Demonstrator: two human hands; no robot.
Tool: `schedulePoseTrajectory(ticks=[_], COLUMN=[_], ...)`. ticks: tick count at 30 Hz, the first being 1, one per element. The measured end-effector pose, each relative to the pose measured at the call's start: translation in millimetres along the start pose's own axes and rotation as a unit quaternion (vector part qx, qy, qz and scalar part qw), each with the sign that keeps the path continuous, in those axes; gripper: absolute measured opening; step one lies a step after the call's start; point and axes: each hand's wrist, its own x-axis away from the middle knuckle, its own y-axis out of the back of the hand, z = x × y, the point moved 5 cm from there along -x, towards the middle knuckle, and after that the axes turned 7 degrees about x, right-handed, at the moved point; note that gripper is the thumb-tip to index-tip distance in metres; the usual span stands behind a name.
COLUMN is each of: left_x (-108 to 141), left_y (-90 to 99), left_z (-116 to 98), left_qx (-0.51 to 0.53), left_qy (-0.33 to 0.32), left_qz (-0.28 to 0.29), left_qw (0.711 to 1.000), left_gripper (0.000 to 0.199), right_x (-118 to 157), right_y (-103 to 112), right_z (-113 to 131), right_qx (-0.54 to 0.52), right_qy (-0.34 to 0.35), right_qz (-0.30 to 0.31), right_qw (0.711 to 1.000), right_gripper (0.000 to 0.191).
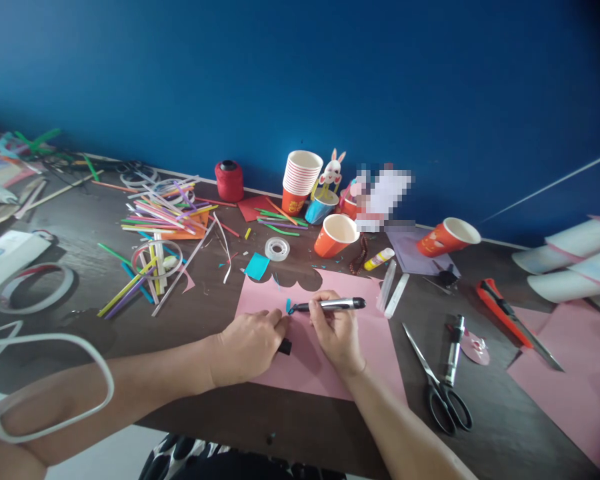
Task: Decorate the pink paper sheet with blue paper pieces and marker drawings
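My right hand is closed round a silver and black marker pen. The pen lies nearly level, its dark tip at a small blue scrap. My left hand rests on the pink paper with its fingers curled; a black pen cap sticks out beneath them. The fingertips of this hand are close to the blue scrap, and I cannot tell whether they touch it. Scalloped cuts run along the far edge of the paper.
Scissors and an orange utility knife lie at the right. Paper cups, a tape roll, a glue stick and red thread stand or lie behind. Colourful strips are heaped at left; a white cable loop crosses my left arm.
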Motion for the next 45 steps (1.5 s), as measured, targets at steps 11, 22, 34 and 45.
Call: schedulePoseTrajectory(ticks=[11,22,34,45], left_x=[0.7,0.3,0.5,0.9], left_y=[1.4,0.5,1.7,1.0], left_z=[-0.8,0.2,-0.4,-0.1], left_qx=[0.002,0.002,0.006,0.014], left_qy=[-0.009,0.003,0.009,0.005], left_qz=[-0.011,0.009,0.013,0.01], left_qw=[1.0,1.0,1.0,1.0], left_gripper=[0.042,0.042,0.043,0.043], right_x=[0.4,0.2,-0.8,0.1], right_y=[2.2,1.9,1.4,1.3], right_z=[-0.8,-1.3,0.6,-1.3], right_qx=[0.004,0.005,0.01,0.001], right_qy=[-0.016,-0.02,-0.015,-0.021], right_qz=[-0.013,-0.008,-0.006,-0.011], right_qw=[1.0,1.0,1.0,1.0], right_gripper=[0.009,0.01,0.011,0.011])
